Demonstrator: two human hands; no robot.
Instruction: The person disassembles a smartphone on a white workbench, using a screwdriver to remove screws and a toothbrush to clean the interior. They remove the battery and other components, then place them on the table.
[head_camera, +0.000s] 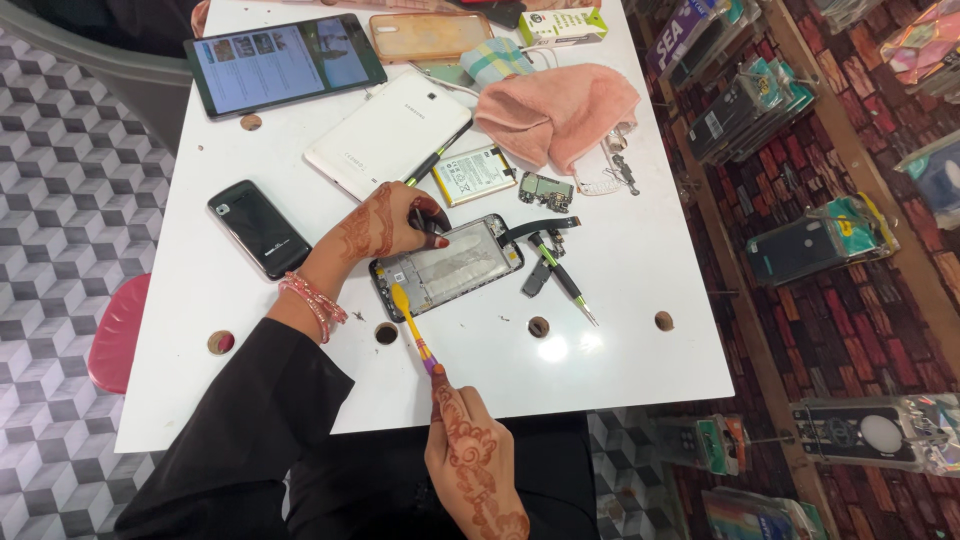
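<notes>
An opened phone body (447, 265) lies face-down in the middle of the white table (620, 300), its inner frame showing. My left hand (385, 228) rests on the phone's upper left edge, fingers pinched on it. My right hand (470, 455), near the table's front edge, grips a yellow and purple brush (412, 328) whose yellow head touches the phone's lower left corner. A black ribbon cable (535, 228) trails from the phone's right end.
A black phone (258, 227) lies to the left. Behind are a white tablet back (388, 133), a battery (473, 175), a small circuit board (546, 190), a pink cloth (556, 112) and a lit tablet (283, 62). A screwdriver (563, 280) lies right of the phone. Packaged cases line the right-hand shelves.
</notes>
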